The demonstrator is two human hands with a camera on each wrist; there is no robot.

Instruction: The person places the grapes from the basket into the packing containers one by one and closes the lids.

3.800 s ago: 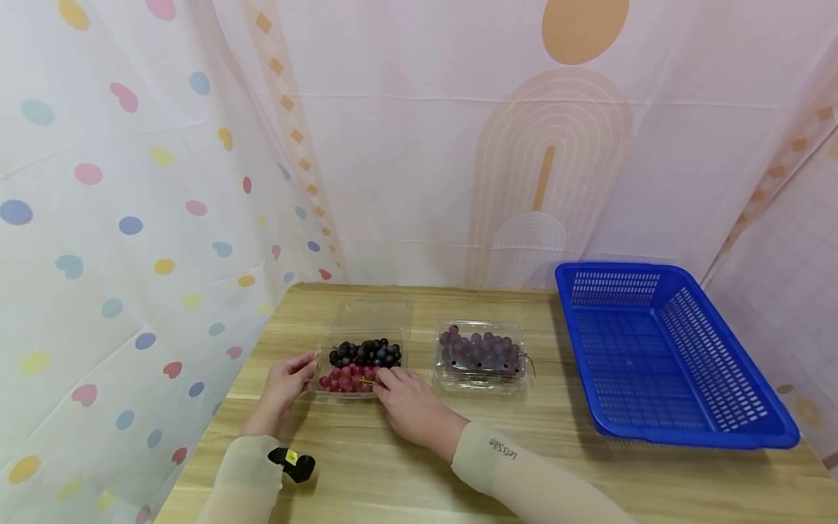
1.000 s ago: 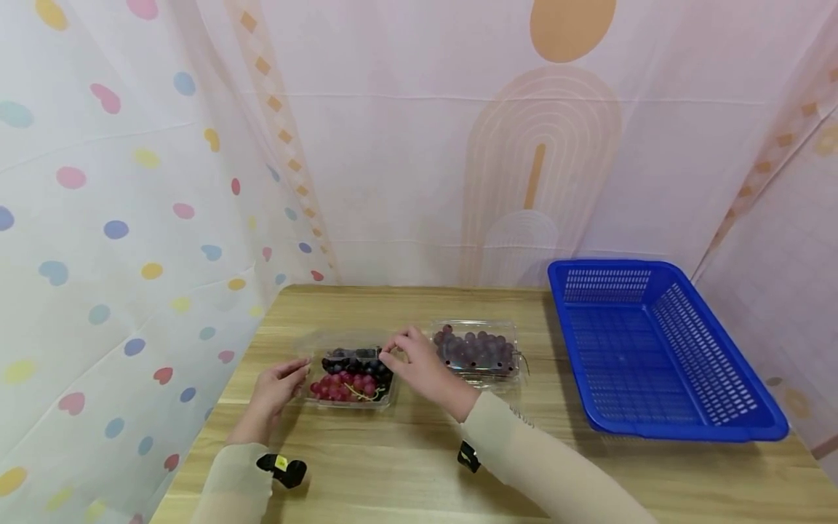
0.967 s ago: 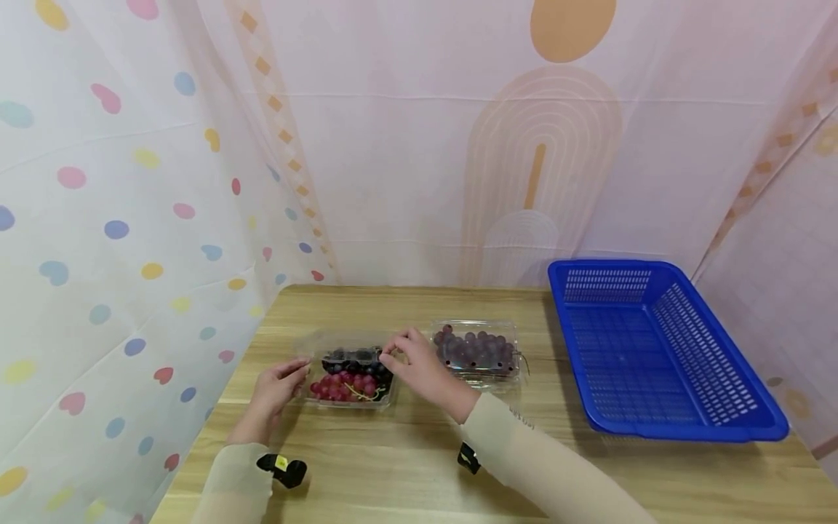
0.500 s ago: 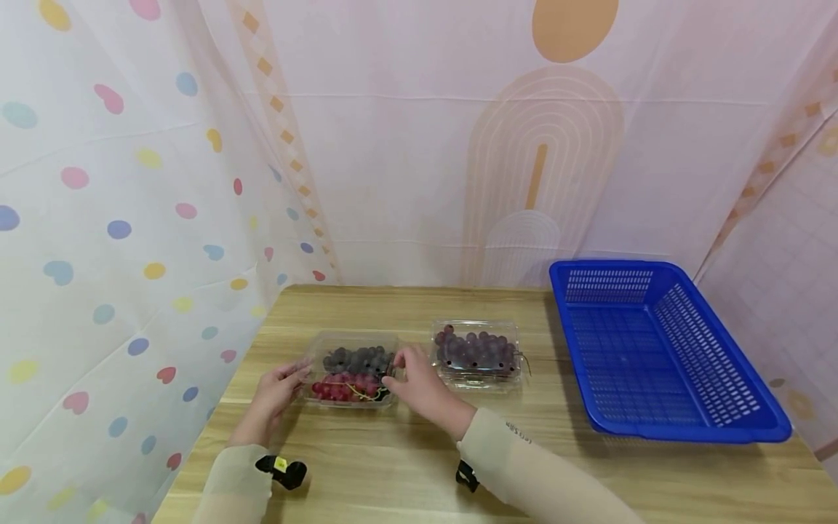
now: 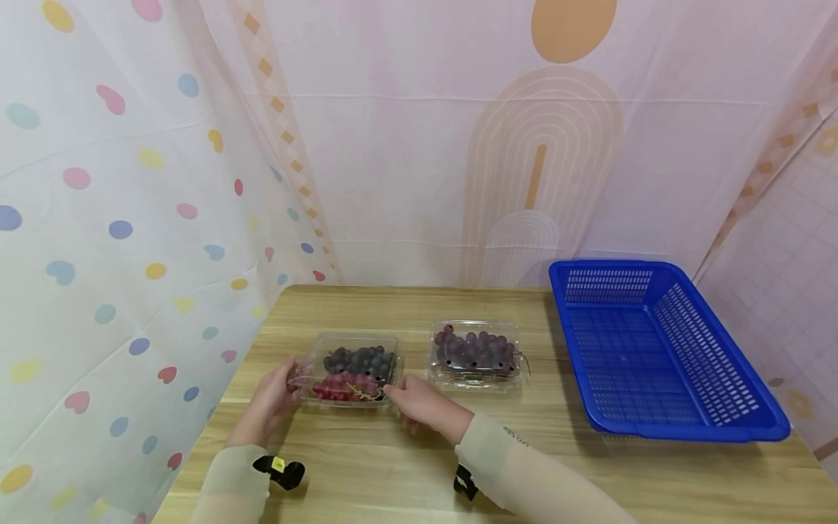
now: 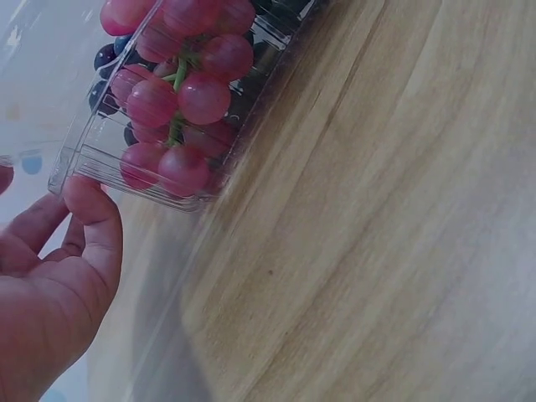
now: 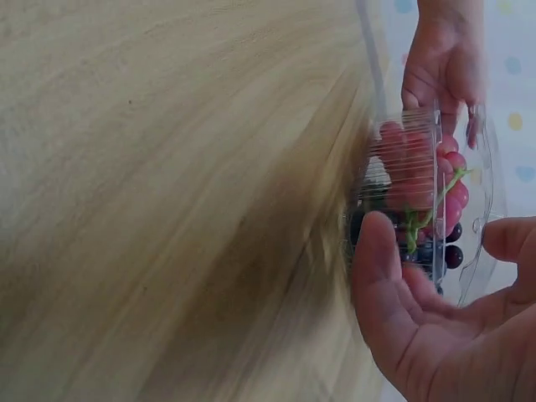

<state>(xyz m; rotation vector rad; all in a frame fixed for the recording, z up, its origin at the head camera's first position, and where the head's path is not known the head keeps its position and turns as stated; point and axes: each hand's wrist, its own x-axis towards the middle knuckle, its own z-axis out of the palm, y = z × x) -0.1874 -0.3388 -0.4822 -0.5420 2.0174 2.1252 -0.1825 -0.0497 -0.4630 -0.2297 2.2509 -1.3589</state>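
Note:
A clear plastic clamshell box [image 5: 350,340] lies at the left of the table, holding black grapes [image 5: 356,360] behind red grapes [image 5: 343,387] with a green stem. Its lid [image 7: 481,205] is folded over the fruit, with a gap at the front rim in the right wrist view. My left hand [image 5: 271,400] grips the box's left end, a fingertip against the rim corner in the left wrist view. At the front right corner my right hand [image 5: 428,409] holds the box, thumb at the lid's edge and fingers by the base.
A second clear clamshell [image 5: 474,381], closed over purple grapes [image 5: 481,353], stands just right of the first; a stem pokes out at its right side. Farther right is a large blue plastic basket [image 5: 674,437]. Patterned curtains [image 5: 406,167] hang behind the wooden table [image 5: 373,473].
The lid, laid back at first, has swung forward over the grapes. My right hand has come from the box's back right to its front right corner; my left hand stays at the left end.

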